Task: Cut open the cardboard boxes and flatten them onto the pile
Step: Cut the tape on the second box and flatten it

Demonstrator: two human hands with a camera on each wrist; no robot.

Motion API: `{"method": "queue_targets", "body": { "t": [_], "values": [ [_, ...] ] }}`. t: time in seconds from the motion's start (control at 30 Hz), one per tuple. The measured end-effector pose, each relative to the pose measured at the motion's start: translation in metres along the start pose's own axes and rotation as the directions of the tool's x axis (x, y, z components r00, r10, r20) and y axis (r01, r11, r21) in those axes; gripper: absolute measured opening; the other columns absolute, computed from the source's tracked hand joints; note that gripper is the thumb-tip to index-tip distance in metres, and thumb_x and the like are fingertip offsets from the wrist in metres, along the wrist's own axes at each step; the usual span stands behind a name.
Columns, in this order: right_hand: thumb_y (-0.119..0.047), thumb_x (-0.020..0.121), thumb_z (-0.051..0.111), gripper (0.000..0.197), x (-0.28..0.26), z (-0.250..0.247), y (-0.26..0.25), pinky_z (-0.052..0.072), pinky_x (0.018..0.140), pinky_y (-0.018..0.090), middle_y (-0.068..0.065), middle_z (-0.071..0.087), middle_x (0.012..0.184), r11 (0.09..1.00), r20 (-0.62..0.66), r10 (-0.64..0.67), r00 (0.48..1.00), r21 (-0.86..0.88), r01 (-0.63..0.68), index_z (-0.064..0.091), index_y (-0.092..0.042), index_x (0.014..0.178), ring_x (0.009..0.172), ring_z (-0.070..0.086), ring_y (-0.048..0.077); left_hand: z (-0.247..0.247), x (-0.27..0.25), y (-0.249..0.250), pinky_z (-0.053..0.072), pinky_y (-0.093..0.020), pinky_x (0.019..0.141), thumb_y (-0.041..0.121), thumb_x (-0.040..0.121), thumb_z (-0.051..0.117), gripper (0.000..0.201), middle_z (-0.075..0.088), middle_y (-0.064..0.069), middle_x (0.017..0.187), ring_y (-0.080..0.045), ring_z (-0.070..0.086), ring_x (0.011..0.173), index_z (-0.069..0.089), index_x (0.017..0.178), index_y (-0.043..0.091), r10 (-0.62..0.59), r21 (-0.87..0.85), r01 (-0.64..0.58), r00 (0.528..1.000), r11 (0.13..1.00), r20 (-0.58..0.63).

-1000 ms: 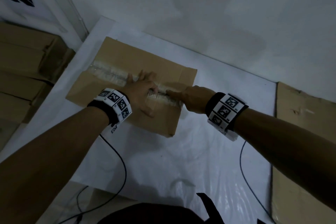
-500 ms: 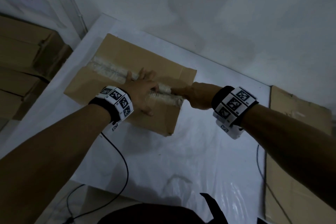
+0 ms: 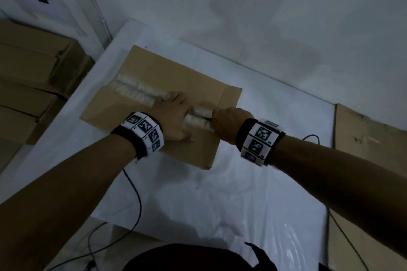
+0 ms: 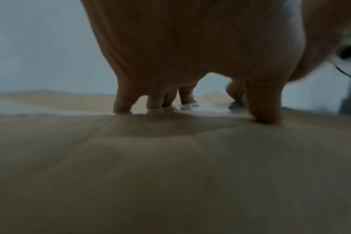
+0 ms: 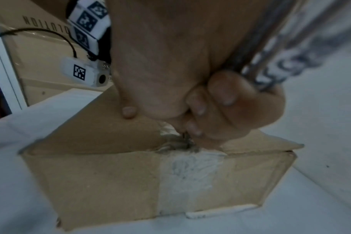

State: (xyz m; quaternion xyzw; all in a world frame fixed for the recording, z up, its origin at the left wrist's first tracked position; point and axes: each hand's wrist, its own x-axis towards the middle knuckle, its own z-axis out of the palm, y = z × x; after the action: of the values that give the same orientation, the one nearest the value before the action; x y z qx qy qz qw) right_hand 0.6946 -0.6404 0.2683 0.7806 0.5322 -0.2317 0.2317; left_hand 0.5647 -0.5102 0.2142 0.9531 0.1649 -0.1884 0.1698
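**On the white desk, two hands work at a taped box**

On the white desk (image 3: 220,193) sits a brown cardboard box (image 3: 176,72). It lies near the back left corner, close to the wall (image 3: 242,6). A strip of clear tape (image 3: 134,90) runs along the top of the box, where the two flaps meet. The tape goes on down the near end of the box, which shows in the right wrist view (image 5: 188,178).

The left hand (image 3: 174,116) lies flat on top of the box. Its fingers are spread out and pressed down on the cardboard, some of them on the tape. In the left wrist view the fingertips (image 4: 122,106) touch the box top. This hand does not hold anything.

The right hand (image 3: 229,123) is at the near end of the box, right at the end of the tape line. Its fingers (image 5: 220,93) are curled into a tight fist. Something small and dark pokes out from the bottom of the fist, and its tip (image 5: 183,135) touches the tape at the top edge of the box. It is too small and blurry to tell what it is. The tape looks torn and crumpled at that spot.

Both wrists wear bands with black and white square marks (image 3: 145,130). A thin black cable (image 3: 136,193) hangs down from the left wrist.

More brown boxes (image 3: 33,77) are stacked to the left of the desk. A flat piece of cardboard (image 3: 370,143) lies to the right of the desk.
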Motion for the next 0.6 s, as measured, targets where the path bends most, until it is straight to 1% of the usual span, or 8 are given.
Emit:
{"method": "queue_targets", "body": {
  "t": [0.07, 0.17, 0.27, 0.37, 0.43, 0.5, 0.57, 0.6],
  "values": [
    [-0.02, 0.099, 0.043, 0.023, -0.001, 0.0, 0.0, 0.041, 0.062, 0.03, 0.005, 0.063, 0.092, 0.998, 0.044, -0.016, 0.999, -0.064, 0.018, 0.063, -0.009, 0.108, 0.065, 0.052, 0.019, -0.007, 0.004, 0.005, 0.041, -0.049, 0.092, 0.075, 0.06, 0.068, 0.068, 0.032, 0.004, 0.105, -0.024, 0.045, 0.099, 0.038, 0.095, 0.025, -0.05, -0.088, 0.052, 0.998, 0.995, 0.024],
    [-0.017, 0.097, 0.045, 0.017, -0.007, -0.007, 0.013, 0.042, 0.059, 0.029, -0.002, 0.046, 0.071, 0.991, 0.097, -0.03, 0.995, -0.13, 0.043, 0.062, -0.015, 0.096, 0.053, 0.041, 0.013, -0.017, 0.004, 0.007, 0.044, -0.041, 0.09, 0.065, 0.061, 0.078, 0.07, 0.038, 0.003, 0.101, -0.019, 0.044, 0.092, 0.043, 0.101, 0.018, -0.09, -0.18, 0.092, 0.996, 0.979, 0.02],
    [-0.019, 0.098, 0.04, 0.019, -0.007, -0.005, 0.025, 0.043, 0.058, 0.03, -0.002, 0.049, 0.072, 0.993, 0.137, -0.032, 0.99, -0.105, 0.047, 0.059, -0.016, 0.098, 0.056, 0.045, 0.014, -0.021, 0.001, 0.009, 0.042, -0.041, 0.093, 0.062, 0.061, 0.08, 0.07, 0.039, 0.004, 0.102, -0.018, 0.045, 0.095, 0.045, 0.103, 0.018, -0.084, -0.193, 0.087, 0.996, 0.977, 0.022],
    [-0.021, 0.102, 0.033, 0.025, -0.006, -0.003, 0.033, 0.046, 0.062, 0.031, 0.006, 0.063, 0.095, 0.999, 0.178, -0.032, 0.984, 0.021, 0.029, 0.058, -0.015, 0.101, 0.063, 0.05, 0.017, -0.02, -0.001, 0.01, 0.039, -0.04, 0.091, 0.058, 0.061, 0.082, 0.067, 0.041, 0.005, 0.102, -0.015, 0.04, 0.091, 0.041, 0.098, 0.021, -0.088, -0.242, 0.091, 0.996, 0.966, 0.024],
    [-0.027, 0.105, 0.029, 0.029, -0.007, 0.0, 0.039, 0.045, 0.055, 0.027, 0.006, 0.06, 0.082, 0.98, 0.241, -0.048, 0.969, 0.199, -0.001, 0.053, -0.015, 0.092, 0.058, 0.049, 0.016, -0.019, -0.004, 0.01, 0.037, -0.042, 0.096, 0.058, 0.062, 0.081, 0.062, 0.038, 0.008, 0.096, -0.015, 0.038, 0.09, 0.04, 0.093, 0.024, -0.082, -0.262, 0.087, 0.996, 0.961, 0.028],
    [-0.038, 0.104, 0.034, 0.036, -0.013, 0.008, 0.048, 0.031, 0.043, 0.022, 0.004, 0.044, 0.062, 0.831, 0.329, -0.068, 0.942, 0.541, -0.129, 0.046, -0.014, 0.08, 0.043, 0.033, 0.014, -0.017, -0.003, 0.008, 0.031, -0.051, 0.106, 0.061, 0.063, 0.079, 0.06, 0.039, 0.007, 0.098, -0.019, 0.042, 0.096, 0.041, 0.09, 0.024, -0.075, -0.228, 0.084, 0.996, 0.97, 0.049],
    [-0.041, 0.101, 0.04, 0.036, -0.019, 0.02, 0.055, 0.022, 0.045, 0.024, 0.005, 0.036, 0.061, 0.595, 0.365, -0.07, 0.928, 0.763, -0.255, 0.045, -0.013, 0.08, 0.044, 0.022, 0.015, -0.015, 0.001, 0.006, 0.021, -0.059, 0.11, 0.065, 0.066, 0.074, 0.059, 0.043, 0.001, 0.112, -0.025, 0.043, 0.115, 0.041, 0.095, 0.025, -0.064, -0.134, 0.076, 0.993, 0.988, 0.095],
    [-0.038, 0.101, 0.042, 0.032, -0.021, 0.027, 0.058, 0.022, 0.046, 0.025, 0.007, 0.036, 0.062, 0.527, 0.349, -0.062, 0.935, 0.807, -0.267, 0.046, -0.011, 0.083, 0.045, 0.022, 0.015, -0.012, 0.004, 0.005, 0.016, -0.062, 0.111, 0.066, 0.068, 0.071, 0.059, 0.042, -0.002, 0.122, -0.028, 0.039, 0.124, 0.041, 0.1, 0.027, -0.054, -0.084, 0.063, 0.992, 0.994, 0.111]
  ]
}}
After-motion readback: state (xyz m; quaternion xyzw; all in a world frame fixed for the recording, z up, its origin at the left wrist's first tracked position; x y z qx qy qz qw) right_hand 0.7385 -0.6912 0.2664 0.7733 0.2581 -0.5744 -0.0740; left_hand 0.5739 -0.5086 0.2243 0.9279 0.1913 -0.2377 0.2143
